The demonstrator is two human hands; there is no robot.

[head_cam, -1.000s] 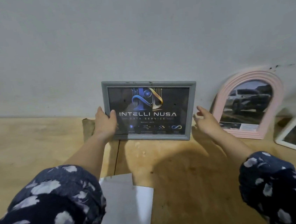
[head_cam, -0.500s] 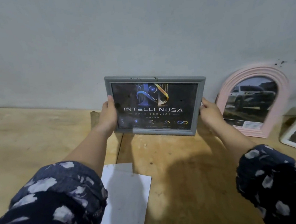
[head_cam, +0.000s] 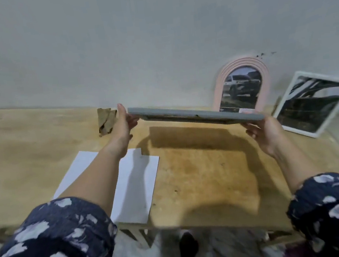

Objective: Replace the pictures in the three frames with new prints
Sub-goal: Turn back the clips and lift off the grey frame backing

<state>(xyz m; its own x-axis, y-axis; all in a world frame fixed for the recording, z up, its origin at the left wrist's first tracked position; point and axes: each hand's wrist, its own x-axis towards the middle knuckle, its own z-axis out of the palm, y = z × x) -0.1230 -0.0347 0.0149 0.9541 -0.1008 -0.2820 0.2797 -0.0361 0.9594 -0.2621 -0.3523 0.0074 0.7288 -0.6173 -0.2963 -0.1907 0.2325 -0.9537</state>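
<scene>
So the grey rectangular picture frame (head_cam: 196, 115) is up in the air rn, mid-frame, tipped nearly flat so you only see its thin edge. Long axis runs left to right across the pic, sloping down a bit toward the right. Left hand (head_cam: 123, 120) has the left short end, thumb up top w/ fingers (head_cam: 132, 121) tucked underneath. Right hand (head_cam: 266, 131) is under the right end, fingers curled up around the edge from below. Both are gripping the frame, one hand per end, so neither is really "nearer".

Below it is a big bare patch of the light wooden tabletop (head_cam: 200, 173) where its shadow falls, imo plenty of room to lay it down. Can't tell which face is up from this angle tbh.

Stuff to dodge: sheets of white paper (head_cam: 137, 180) lower left of centre, partly under the left forearm, a crumpled brown paper scrap (head_cam: 105, 121) just left of the left hand, the pink arched frame w/ a car photo (head_cam: 241, 88) leaning on the wall behind the right end, and a white square frame (head_cam: 312, 102) propped at far right. The tabletop's front edge is close to the person, so probs set it down centred, not too far forward.
</scene>
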